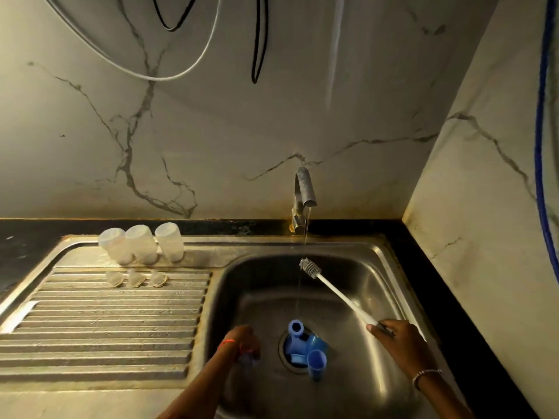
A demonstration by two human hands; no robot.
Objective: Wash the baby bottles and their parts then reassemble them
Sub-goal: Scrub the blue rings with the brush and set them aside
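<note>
Three clear baby bottles [141,244] stand upside down at the back of the drainboard, with three clear teats [136,278] lying just in front of them. Blue bottle parts, a collar [295,328] and caps [316,362], lie over the drain in the sink basin [378,285]. My right hand [396,338] grips the handle of a white bottle brush [310,267], whose bristled head is under the thin stream from the tap [305,189]. My left hand [243,343] is curled round a bluish part low in the basin; the part is blurred.
The ribbed steel drainboard [99,322] lies left of the basin. A black counter edge [423,267] runs along the right beside the marble wall. Cables [260,40] hang on the back wall.
</note>
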